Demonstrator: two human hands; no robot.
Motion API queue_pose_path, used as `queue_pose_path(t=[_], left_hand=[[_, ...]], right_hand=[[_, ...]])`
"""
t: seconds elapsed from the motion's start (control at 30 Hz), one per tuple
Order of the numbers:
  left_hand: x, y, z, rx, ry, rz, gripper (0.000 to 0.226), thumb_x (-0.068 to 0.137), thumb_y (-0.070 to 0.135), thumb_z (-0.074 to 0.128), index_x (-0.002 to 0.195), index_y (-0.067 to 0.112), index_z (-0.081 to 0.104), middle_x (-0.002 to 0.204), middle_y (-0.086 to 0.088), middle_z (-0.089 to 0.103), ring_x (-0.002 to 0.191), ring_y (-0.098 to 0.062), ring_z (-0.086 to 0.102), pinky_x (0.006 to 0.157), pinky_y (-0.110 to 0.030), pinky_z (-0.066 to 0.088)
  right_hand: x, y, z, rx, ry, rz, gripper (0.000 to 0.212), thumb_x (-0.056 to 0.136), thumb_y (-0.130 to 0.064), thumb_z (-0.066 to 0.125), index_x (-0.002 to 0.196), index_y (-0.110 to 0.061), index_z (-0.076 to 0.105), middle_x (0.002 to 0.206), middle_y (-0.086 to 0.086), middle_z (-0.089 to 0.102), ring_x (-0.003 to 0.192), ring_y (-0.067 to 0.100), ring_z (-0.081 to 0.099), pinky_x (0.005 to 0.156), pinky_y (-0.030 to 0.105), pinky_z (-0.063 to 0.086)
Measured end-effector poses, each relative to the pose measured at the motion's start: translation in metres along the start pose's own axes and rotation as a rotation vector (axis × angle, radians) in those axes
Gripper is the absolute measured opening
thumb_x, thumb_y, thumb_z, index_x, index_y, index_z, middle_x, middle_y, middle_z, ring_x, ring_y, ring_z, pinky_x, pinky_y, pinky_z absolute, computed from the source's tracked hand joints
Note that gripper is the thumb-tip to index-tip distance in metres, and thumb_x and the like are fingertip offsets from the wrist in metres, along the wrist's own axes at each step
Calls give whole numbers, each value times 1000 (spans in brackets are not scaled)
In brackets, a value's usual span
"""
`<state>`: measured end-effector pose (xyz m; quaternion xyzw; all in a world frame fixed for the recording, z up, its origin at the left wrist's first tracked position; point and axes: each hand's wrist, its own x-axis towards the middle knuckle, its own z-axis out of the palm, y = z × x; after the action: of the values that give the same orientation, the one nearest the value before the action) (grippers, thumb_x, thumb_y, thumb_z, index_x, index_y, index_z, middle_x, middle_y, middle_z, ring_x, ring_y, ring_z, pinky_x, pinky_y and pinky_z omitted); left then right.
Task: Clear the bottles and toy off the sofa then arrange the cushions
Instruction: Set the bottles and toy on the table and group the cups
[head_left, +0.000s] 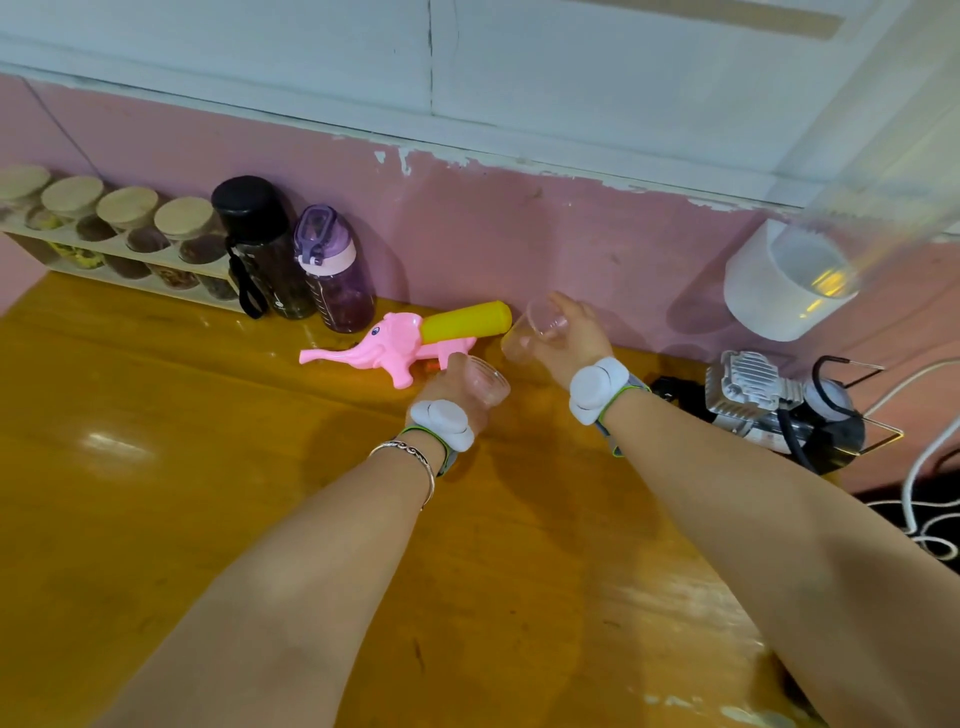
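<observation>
A black bottle (260, 244) and a purple bottle (335, 273) stand upright against the pink wall on the orange wooden table (156, 441). Beside them lies a pink elephant water-gun toy (384, 353) with a yellow tank (467, 322). My left hand (452, 395) grips a small clear glass (485, 382) just right of the toy. My right hand (571, 332) holds a clear plastic cup (530, 332) tilted on its side near the yellow tank. No sofa or cushions are in view.
A wooden rack of cork-lidded jars (119, 234) lines the wall at the left. A white cylinder container (779, 280) hangs at the right, with a metal air pump (779, 400) and white cable (924, 467) at the table's right end.
</observation>
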<state>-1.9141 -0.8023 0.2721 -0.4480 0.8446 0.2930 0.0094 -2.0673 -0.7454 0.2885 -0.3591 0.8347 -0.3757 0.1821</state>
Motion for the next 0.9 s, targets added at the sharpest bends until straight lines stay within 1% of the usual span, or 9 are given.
queue_pose_path(t=[0.1, 0.27, 0.33, 0.4, 0.5, 0.57, 0.67, 0.8, 0.9], left_hand=[[2, 10, 2, 27, 18, -25, 50, 84, 17, 58, 129, 9, 35, 114, -13, 63, 102, -32, 63, 72, -32, 43], [4, 20, 4, -15, -13, 71, 63, 84, 23, 61, 135, 8, 29, 118, -10, 59, 103, -31, 62, 76, -33, 44], [4, 24, 2, -3, 24, 147, 56, 85, 23, 59, 132, 7, 33, 119, -9, 57, 105, -29, 60, 79, -30, 43], [6, 30, 2, 11, 48, 254, 42, 89, 19, 52, 127, 5, 40, 120, -10, 55, 108, -27, 57, 88, -29, 44], [7, 38, 5, -119, 26, 229, 39, 87, 15, 53, 123, 3, 43, 120, -11, 56, 110, -26, 57, 95, -34, 46], [4, 40, 9, -302, 36, 175, 55, 79, 15, 67, 127, 6, 42, 121, -9, 59, 110, -25, 58, 92, -32, 47], [0, 40, 13, -433, 8, 162, 74, 68, 21, 79, 132, 16, 41, 118, -3, 62, 103, -22, 61, 80, -24, 43], [9, 43, 22, -460, -73, 137, 92, 67, 19, 81, 142, 19, 28, 131, -4, 52, 111, -20, 54, 85, -27, 43], [15, 42, 26, -353, -45, 126, 83, 73, 22, 75, 141, 19, 29, 133, -7, 51, 118, -27, 53, 92, -33, 46]], right_hand=[[-5, -10, -4, 43, -26, -26, 62, 75, -25, 71, 131, -20, 44, 131, 6, 47, 105, 14, 49, 85, 20, 36], [-21, -16, -3, 44, -101, -98, 42, 75, -22, 69, 115, -18, 57, 108, 1, 58, 94, 21, 59, 68, 12, 37], [-23, -13, 0, 52, -167, -62, 50, 77, -21, 69, 125, -17, 52, 122, 5, 56, 100, 19, 57, 75, 13, 39], [-25, -11, 1, 70, -246, -14, 61, 77, -20, 70, 132, -18, 44, 133, 6, 50, 113, 19, 53, 90, 21, 41], [-28, -10, -2, 71, -308, 13, 70, 74, -20, 74, 136, -18, 40, 136, 6, 48, 123, 21, 47, 100, 27, 39], [-29, -6, -7, 79, -295, 23, 70, 75, -16, 73, 136, -16, 40, 134, 8, 50, 121, 24, 49, 91, 26, 45], [-29, 1, -12, 106, -290, 54, 72, 73, -14, 73, 136, -17, 39, 130, 8, 51, 107, 22, 55, 57, 17, 51], [-22, 22, -23, -112, -179, 22, 77, 71, -17, 73, 137, -21, 35, 137, 10, 42, 121, 26, 46, 88, 24, 39], [-16, 40, -36, -85, -86, 88, 83, 69, -16, 74, 138, -26, 30, 139, 8, 34, 119, 26, 46, 86, 21, 35]])
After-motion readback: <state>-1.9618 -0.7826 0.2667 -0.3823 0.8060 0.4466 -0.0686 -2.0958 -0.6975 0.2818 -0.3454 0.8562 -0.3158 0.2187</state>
